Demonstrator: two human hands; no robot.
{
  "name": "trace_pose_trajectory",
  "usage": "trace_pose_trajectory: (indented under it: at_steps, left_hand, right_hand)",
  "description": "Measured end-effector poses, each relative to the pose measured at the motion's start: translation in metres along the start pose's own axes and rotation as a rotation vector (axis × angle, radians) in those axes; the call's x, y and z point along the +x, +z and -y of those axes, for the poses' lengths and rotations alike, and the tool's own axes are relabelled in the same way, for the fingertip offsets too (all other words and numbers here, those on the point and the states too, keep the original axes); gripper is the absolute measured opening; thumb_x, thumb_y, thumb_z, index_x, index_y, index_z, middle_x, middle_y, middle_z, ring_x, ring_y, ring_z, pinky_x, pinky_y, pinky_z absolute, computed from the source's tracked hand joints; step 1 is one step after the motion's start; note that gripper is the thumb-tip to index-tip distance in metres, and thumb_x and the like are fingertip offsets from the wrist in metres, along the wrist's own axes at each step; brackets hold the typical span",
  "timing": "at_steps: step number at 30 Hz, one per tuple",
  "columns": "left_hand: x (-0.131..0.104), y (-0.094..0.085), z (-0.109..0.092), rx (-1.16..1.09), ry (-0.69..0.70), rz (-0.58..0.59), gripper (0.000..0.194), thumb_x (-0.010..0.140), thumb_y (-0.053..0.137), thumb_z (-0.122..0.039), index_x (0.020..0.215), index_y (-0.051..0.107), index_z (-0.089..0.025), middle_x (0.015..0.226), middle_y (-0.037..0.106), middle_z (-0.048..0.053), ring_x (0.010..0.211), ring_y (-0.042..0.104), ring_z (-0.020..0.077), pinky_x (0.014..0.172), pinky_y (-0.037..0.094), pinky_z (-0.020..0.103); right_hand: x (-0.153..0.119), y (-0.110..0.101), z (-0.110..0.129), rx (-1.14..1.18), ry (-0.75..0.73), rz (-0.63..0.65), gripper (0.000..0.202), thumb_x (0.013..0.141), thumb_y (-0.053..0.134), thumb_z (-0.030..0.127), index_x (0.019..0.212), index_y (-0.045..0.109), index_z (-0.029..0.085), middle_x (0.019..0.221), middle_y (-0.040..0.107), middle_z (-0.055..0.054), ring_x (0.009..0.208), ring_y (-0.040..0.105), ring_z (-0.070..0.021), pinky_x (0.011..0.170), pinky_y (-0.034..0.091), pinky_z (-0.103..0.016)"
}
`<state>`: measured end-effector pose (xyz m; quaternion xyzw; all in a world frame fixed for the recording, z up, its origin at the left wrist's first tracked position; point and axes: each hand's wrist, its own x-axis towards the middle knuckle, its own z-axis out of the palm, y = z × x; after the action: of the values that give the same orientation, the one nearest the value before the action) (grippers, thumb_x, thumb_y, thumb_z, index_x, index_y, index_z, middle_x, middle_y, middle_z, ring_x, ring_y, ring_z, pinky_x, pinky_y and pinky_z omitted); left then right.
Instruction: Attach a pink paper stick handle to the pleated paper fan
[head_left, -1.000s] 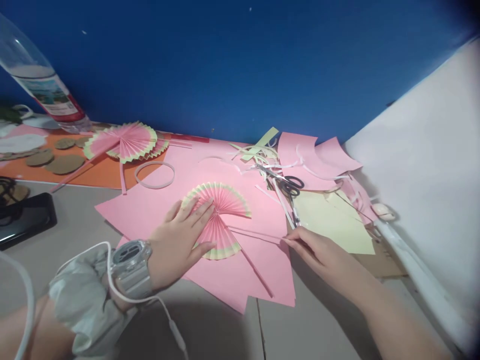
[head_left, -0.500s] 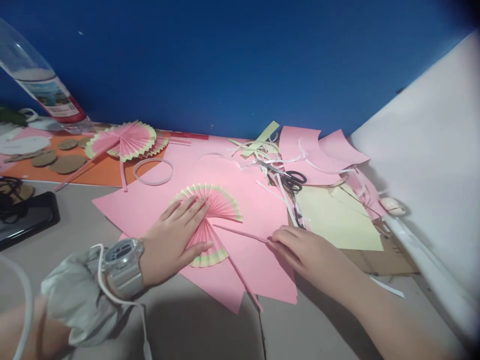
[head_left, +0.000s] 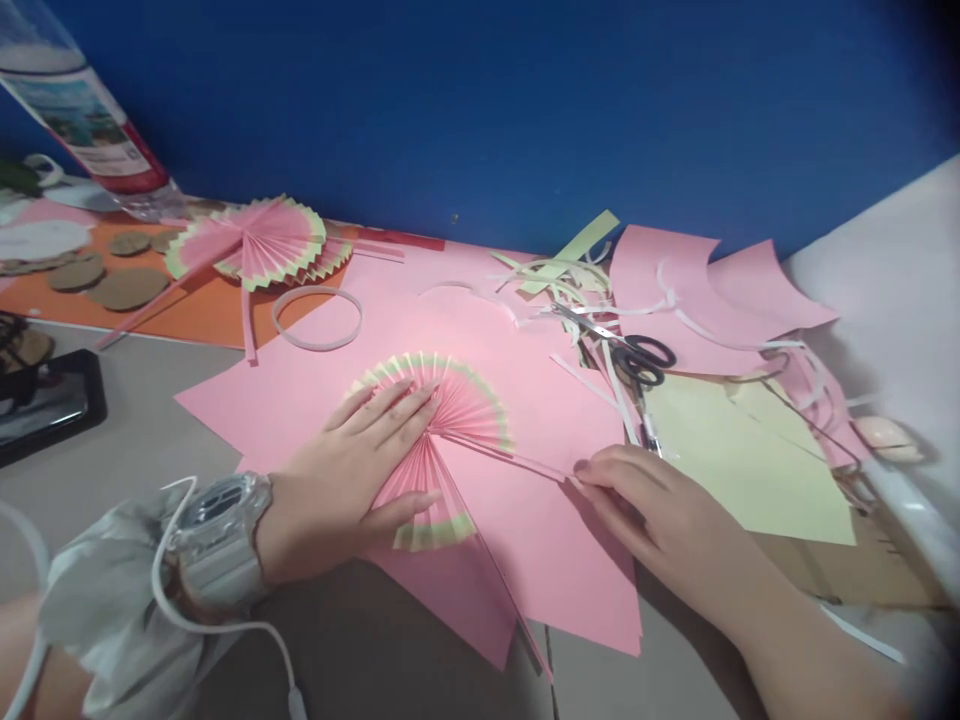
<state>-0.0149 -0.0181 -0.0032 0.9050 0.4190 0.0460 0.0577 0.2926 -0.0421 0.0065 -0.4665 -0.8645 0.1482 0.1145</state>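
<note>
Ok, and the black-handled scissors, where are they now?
In the head view, right of centre, the black-handled scissors lie among the paper offcuts, up beyond the right hand, with the pale yellow sheet just beside their handles.

Upper left: a labelled plastic bottle (head_left: 86,115). Left edge: a black phone (head_left: 52,405). Background: a blue wall (head_left: 450,120).

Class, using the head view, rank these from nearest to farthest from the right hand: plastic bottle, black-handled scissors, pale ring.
1. Black-handled scissors: just beyond the right hand.
2. Pale ring: left of centre.
3. Plastic bottle: far left, at the back.
</note>
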Motion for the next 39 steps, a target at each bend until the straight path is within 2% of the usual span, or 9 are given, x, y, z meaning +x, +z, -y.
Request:
trace_pose_trajectory:
  at_steps: [3,6,12,19,26,33,39]
  left_hand:
    - [-0.0006,0.0005,-0.0003,-0.012,0.009,-0.024,0.069,0.090,0.035,-0.056,0.142,0.032,-0.010,0.151,0.028,0.009,0.140,0.022,0.0253,0.115,0.016,0.042]
    - [-0.0018,-0.0006,-0.0013,-0.021,0.023,-0.040,0.066,0.090,0.039,-0.050,0.142,0.030,-0.010,0.151,0.028,0.009,0.140,0.021,0.0251,0.116,0.014,0.041]
    - [-0.0014,-0.0029,-0.0032,-0.041,-0.003,-0.039,0.060,0.091,0.038,-0.042,0.142,0.032,-0.011,0.150,0.031,0.009,0.140,0.024,0.0252,0.115,0.019,0.042]
    - [0.0001,-0.0019,-0.0022,-0.041,0.000,-0.030,0.063,0.090,0.040,-0.047,0.141,0.034,-0.011,0.150,0.030,0.009,0.140,0.024,0.0259,0.115,0.020,0.043]
    - [0.0009,-0.0019,-0.0031,-0.066,-0.013,-0.019,0.064,0.089,0.040,-0.047,0.142,0.032,-0.012,0.150,0.031,0.008,0.139,0.025,0.0269,0.115,0.021,0.044]
    - [0.0004,0.0009,-0.0043,-0.062,-0.018,-0.040,0.063,0.089,0.040,-0.045,0.141,0.034,-0.010,0.149,0.033,0.009,0.139,0.025,0.0268,0.115,0.019,0.044]
    - [0.0001,0.0005,-0.0054,-0.063,-0.018,-0.044,0.064,0.089,0.041,-0.045,0.141,0.033,-0.010,0.150,0.032,0.008,0.140,0.024,0.0260,0.115,0.018,0.042]
  right_hand:
    - [0.0020,0.0018,-0.0003,0.033,-0.019,0.013,0.007,0.090,0.048,0.017,0.093,0.052,0.021,0.092,0.059,-0.005,0.086,0.056,-0.0180,0.074,0.045,-0.032]
    - [0.0034,0.0024,-0.0005,0.051,-0.033,0.048,0.007,0.090,0.048,0.015,0.093,0.052,0.021,0.091,0.058,-0.005,0.086,0.056,-0.0177,0.074,0.045,-0.032]
    - [-0.0009,0.0000,-0.0049,0.068,-0.037,0.094,0.009,0.089,0.049,0.017,0.094,0.055,0.022,0.095,0.058,-0.006,0.088,0.057,-0.0190,0.075,0.046,-0.032]
    - [0.0004,0.0049,-0.0038,0.026,-0.082,0.048,0.010,0.088,0.050,0.016,0.096,0.053,0.022,0.094,0.059,-0.007,0.088,0.057,-0.0198,0.077,0.046,-0.034]
    - [0.0002,0.0027,-0.0050,0.060,-0.040,0.113,0.010,0.089,0.049,0.019,0.095,0.056,0.024,0.095,0.060,-0.006,0.089,0.059,-0.0192,0.076,0.049,-0.032]
    - [-0.0015,0.0053,-0.0039,0.045,-0.035,0.131,0.011,0.091,0.046,0.021,0.096,0.055,0.024,0.097,0.059,-0.005,0.092,0.058,-0.0196,0.079,0.048,-0.033]
    - [0.0023,0.0043,-0.0010,0.043,-0.063,0.110,0.013,0.093,0.042,0.021,0.097,0.054,0.024,0.095,0.060,-0.005,0.089,0.059,-0.0176,0.075,0.049,-0.028]
